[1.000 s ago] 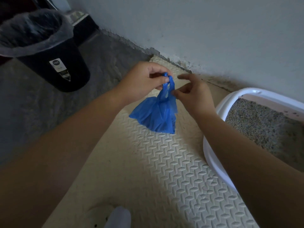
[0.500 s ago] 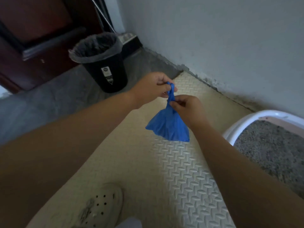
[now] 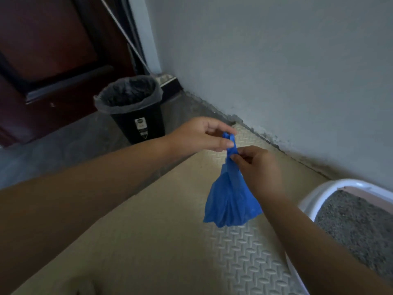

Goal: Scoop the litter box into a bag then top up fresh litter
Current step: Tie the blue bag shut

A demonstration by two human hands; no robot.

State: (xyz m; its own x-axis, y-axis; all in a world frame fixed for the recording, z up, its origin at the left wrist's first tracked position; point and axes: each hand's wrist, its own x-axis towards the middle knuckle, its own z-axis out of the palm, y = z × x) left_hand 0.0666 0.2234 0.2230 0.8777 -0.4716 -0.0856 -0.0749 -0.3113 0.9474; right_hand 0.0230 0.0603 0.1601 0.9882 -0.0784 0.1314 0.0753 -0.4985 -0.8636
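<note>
Left hand point(image 3: 200, 136) pinching, right hand point(image 3: 260, 169) pinching

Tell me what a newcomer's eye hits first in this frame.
A bright blue bag hangs mid-frame above the beige mat. The left hand pinches its twisted top and the right hand pinches the neck just below. Behind it, to the left by the dark door, stands a black lined bin. The white litter box, holding grey litter, sits at the right edge.
</note>
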